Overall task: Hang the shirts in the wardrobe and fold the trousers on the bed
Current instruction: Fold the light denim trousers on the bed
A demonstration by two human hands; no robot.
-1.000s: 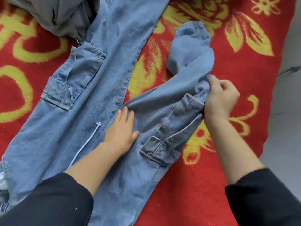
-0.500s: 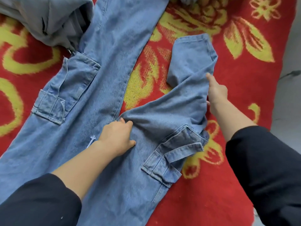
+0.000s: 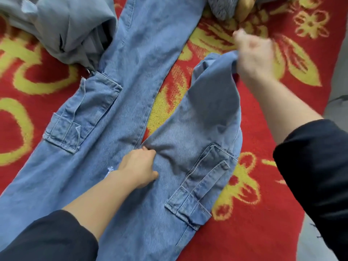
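Light blue cargo jeans (image 3: 131, 76) lie spread on a red bed cover with yellow flowers (image 3: 263, 185). The left leg runs straight up the frame; the right leg (image 3: 205, 117) is bent and rumpled. My left hand (image 3: 140, 165) presses down on the crotch, fingers curled into the denim there. My right hand (image 3: 254, 53), blurred by motion, grips the end of the right leg and holds it lifted off the cover. Each leg carries a cargo pocket, the right leg's pocket (image 3: 199, 187) near my left hand.
A grey garment (image 3: 62, 29) is heaped at the top left, overlapping the jeans' left leg. A grey furry thing (image 3: 222, 6) and a tan object lie at the top edge. The bed's right edge (image 3: 331, 102) borders grey floor.
My right hand let go of the fold near the pocket, slid up the right leg and now holds its end, pulling it up and away. My left hand's fingers curled at the crotch.
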